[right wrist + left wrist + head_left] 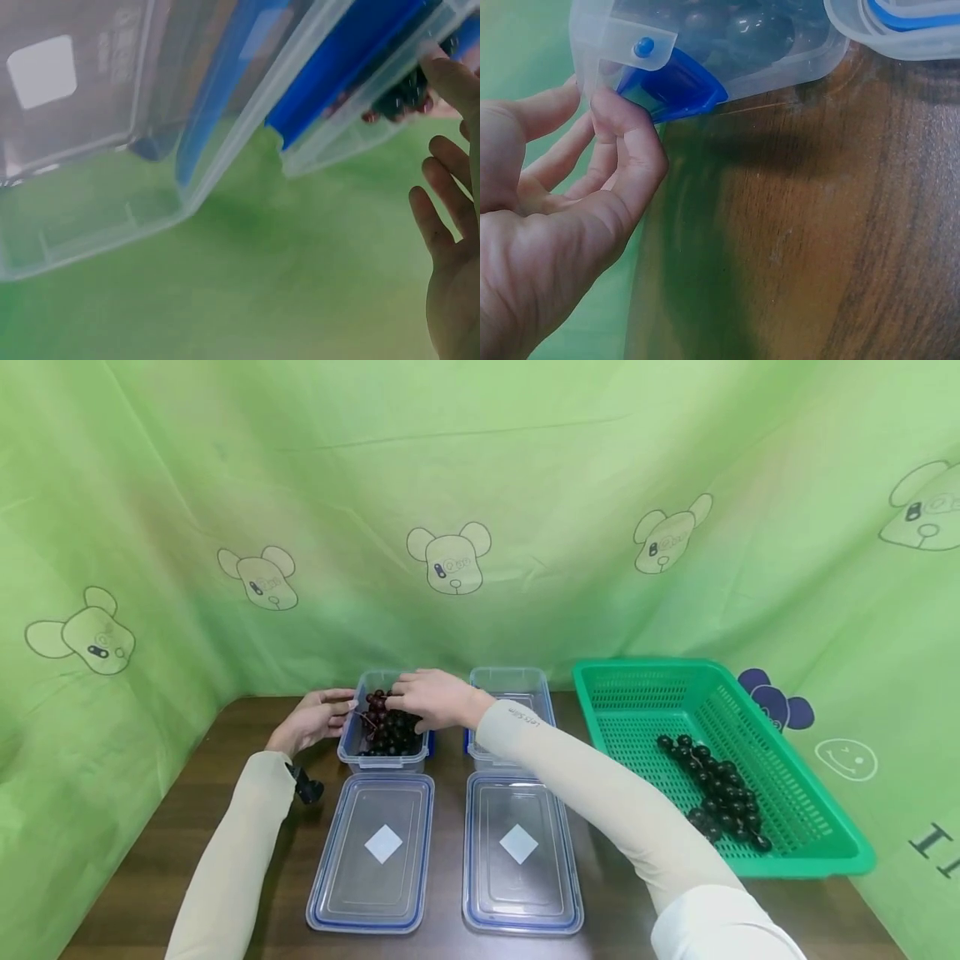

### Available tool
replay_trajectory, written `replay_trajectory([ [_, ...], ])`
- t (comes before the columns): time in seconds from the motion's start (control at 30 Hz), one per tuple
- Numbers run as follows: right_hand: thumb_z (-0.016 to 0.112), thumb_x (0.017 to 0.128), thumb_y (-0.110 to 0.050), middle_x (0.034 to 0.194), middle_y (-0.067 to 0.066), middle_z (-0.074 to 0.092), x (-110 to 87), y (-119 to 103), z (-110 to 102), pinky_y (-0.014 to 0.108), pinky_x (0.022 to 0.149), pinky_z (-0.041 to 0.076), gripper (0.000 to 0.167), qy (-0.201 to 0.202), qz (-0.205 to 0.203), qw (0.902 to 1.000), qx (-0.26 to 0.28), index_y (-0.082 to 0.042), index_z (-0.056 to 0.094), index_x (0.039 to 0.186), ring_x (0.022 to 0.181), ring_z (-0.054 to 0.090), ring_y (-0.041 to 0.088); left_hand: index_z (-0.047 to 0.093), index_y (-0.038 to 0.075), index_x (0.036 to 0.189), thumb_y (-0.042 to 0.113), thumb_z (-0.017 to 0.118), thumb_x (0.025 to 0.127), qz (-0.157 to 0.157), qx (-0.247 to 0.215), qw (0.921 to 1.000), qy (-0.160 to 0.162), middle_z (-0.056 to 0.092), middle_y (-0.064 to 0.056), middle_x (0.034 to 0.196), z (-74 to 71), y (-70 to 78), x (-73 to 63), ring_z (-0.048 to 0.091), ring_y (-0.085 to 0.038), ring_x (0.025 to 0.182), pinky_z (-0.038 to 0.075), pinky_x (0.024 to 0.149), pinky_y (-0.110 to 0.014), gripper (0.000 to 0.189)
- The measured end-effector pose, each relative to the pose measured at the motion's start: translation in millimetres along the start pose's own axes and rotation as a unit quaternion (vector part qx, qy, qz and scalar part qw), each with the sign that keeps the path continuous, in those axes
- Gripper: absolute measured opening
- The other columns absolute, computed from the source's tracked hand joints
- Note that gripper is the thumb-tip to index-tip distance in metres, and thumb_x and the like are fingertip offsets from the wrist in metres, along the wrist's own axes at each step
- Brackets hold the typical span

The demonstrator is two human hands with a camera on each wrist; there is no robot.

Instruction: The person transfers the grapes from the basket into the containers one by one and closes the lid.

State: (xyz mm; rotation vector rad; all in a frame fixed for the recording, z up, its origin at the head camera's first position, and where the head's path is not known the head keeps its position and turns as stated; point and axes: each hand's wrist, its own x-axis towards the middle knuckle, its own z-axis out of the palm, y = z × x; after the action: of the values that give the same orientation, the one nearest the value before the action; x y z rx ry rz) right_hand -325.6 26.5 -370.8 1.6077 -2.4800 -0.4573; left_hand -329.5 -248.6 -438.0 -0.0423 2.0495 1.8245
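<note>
In the head view, a clear plastic container (384, 762) with blue latches holds a heap of dark grapes (392, 735). My left hand (318, 718) holds its left side. The left wrist view shows those fingers bent against the wall beside a hanging blue latch (679, 86). My right hand (437, 697) is over the container's right edge, fingertips at the grapes. In the right wrist view its fingers (442, 176) are loosely spread, with the thumb beside the grapes; nothing shows gripped.
A second clear container (510, 677) stands right of the first, partly behind my right forearm. Two blue-edged lids, a left one (371, 893) and a right one (521, 893), lie in front. A green basket (622, 693) at the right holds another grape bunch (723, 793).
</note>
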Motion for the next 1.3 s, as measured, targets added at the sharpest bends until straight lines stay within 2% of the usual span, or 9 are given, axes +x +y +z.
replay_trajectory([
  [0.23,0.082,0.09,-0.041,0.134,0.008,0.069,-40.3,23.3,-21.3,0.042,0.108,0.055,0.06,0.045,0.027,0.9982,0.028,-0.01,0.064,0.138,0.124,0.063,0.026,0.038,0.003,0.16,0.016,0.054,0.111,0.005,0.01,0.9999,0.0,0.051,0.004,0.08,0.6,-1.3,-2.3,0.042,-0.007,0.064,0.047,0.063,-0.024,0.054],
  [0.43,0.081,0.091,-0.039,0.131,0.012,0.071,-89.7,46.7,-35.4,0.044,0.109,0.055,0.058,0.09,0.083,0.9896,0.075,-0.006,0.065,0.137,0.122,0.066,0.029,0.035,0.004,0.162,0.019,0.054,0.111,0.007,0.022,0.9997,-0.007,0.05,0.006,0.08,0.5,-0.1,-2.8,0.041,-0.006,0.064,0.047,0.064,-0.024,0.056],
  [0.63,0.084,0.09,-0.037,0.128,0.014,0.072,-145.2,62.1,-45.6,0.048,0.105,0.057,0.056,0.128,0.143,0.976,0.105,-0.004,0.067,0.133,0.119,0.068,0.032,0.035,0.0,0.161,0.021,0.054,0.111,0.0,0.07,0.9975,-0.005,0.064,0.01,0.091,-0.1,3.1,-4.5,0.059,-0.003,0.077,0.056,0.071,-0.023,0.058],
  [0.77,0.084,0.089,-0.041,0.129,0.014,0.072,-184.9,69.1,-51.6,0.05,0.105,0.057,0.059,0.136,0.192,0.9652,0.115,-0.005,0.067,0.133,0.12,0.067,0.033,0.036,-0.008,0.158,0.02,0.052,0.111,0.017,0.14,0.99,0.012,0.064,0.004,0.1,0.1,19.2,-8.1,0.063,-0.005,0.086,0.061,0.08,-0.023,0.057],
  [0.9,0.086,0.088,-0.039,0.129,0.016,0.072,-226.8,74.2,-50.5,0.052,0.104,0.057,0.061,0.152,0.233,0.9506,0.137,-0.004,0.067,0.134,0.12,0.067,0.035,0.04,-0.011,0.154,0.02,0.052,0.111,0.062,0.229,0.9711,0.029,0.062,-0.012,0.113,6.8,44.3,-16.9,0.063,-0.015,0.095,0.061,0.089,-0.025,0.055],
  [1.0,0.086,0.088,-0.036,0.13,0.017,0.071,-256.4,77.7,-44.0,0.054,0.103,0.056,0.061,0.148,0.262,0.9413,0.153,-0.003,0.066,0.135,0.121,0.067,0.036,0.044,-0.007,0.154,0.023,0.051,0.111,0.086,0.271,0.9581,0.034,0.06,-0.025,0.131,17.5,59.5,-23.6,0.065,-0.03,0.11,0.06,0.1,-0.034,0.052],
  [1.1,0.085,0.089,-0.035,0.135,0.02,0.069,-283.4,79.5,-36.8,0.058,0.106,0.054,0.064,0.121,0.294,0.9335,0.167,0.0,0.063,0.138,0.124,0.065,0.039,0.046,-0.005,0.154,0.025,0.051,0.112,0.099,0.285,0.953,0.025,0.055,-0.031,0.145,31.8,69.0,-27.8,0.062,-0.043,0.124,0.056,0.109,-0.047,0.052],
  [1.17,0.084,0.09,-0.037,0.139,0.022,0.066,-299.2,79.9,-32.3,0.06,0.109,0.052,0.068,0.097,0.312,0.9292,0.173,0.001,0.06,0.141,0.128,0.063,0.042,0.047,-0.004,0.154,0.026,0.051,0.112,0.103,0.284,0.9533,0.009,0.053,-0.031,0.15,41.8,72.2,-28.2,0.061,-0.045,0.129,0.053,0.112,-0.052,0.052],
  [1.3,0.082,0.091,-0.043,0.145,0.028,0.06,-327.3,78.0,-24.1,0.064,0.108,0.051,0.079,0.056,0.336,0.9214,0.188,0.005,0.053,0.147,0.131,0.059,0.047,0.044,-0.003,0.156,0.024,0.054,0.111,0.108,0.253,0.9609,-0.03,0.052,-0.03,0.153,62.1,74.5,-25.6,0.066,-0.043,0.125,0.057,0.108,-0.049,0.054],
])
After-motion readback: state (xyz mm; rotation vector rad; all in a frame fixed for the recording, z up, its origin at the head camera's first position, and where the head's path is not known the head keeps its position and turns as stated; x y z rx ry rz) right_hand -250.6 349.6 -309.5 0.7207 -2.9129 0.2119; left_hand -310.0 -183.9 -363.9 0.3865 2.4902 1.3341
